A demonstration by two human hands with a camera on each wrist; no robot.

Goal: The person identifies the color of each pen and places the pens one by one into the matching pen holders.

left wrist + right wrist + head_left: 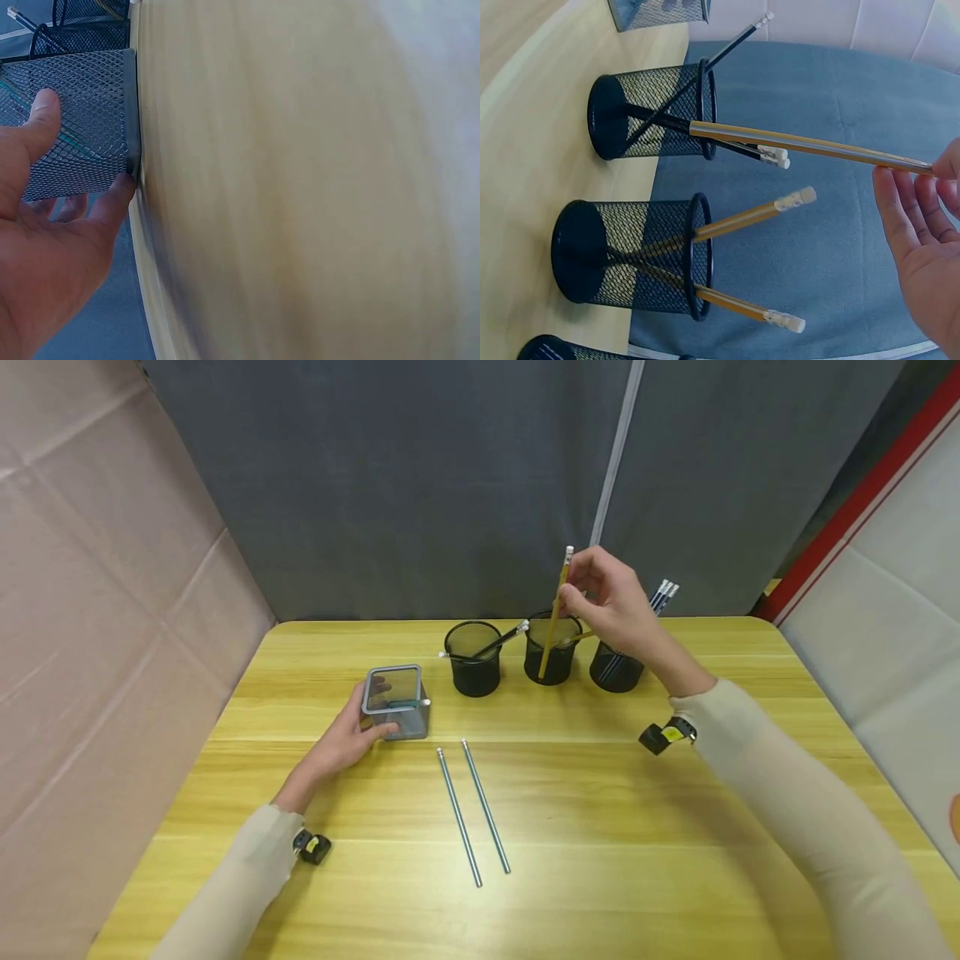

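My right hand (611,606) pinches a yellow pencil (552,625) near its white-eraser end, pointing it down at the middle black mesh cup (534,664). In the right wrist view, the pencil (810,145) looks outside the cups, and two more yellow pencils (739,223) lean in the middle cup (630,255). With thumb and fingers on its sides, my left hand (345,739) holds a square grey mesh pencil holder (412,724). A teal pencil (407,703) is inside that holder. The left wrist view shows the thumb against its mesh wall (97,112).
Left of the middle cup, a black mesh cup (476,678) holds black pencils (504,638). Another cup (617,675) to the right has dark blue pencils (663,595). Two teal pencils (459,818) lie on the wooden table (600,860). A grey curtain (390,493) stands behind.
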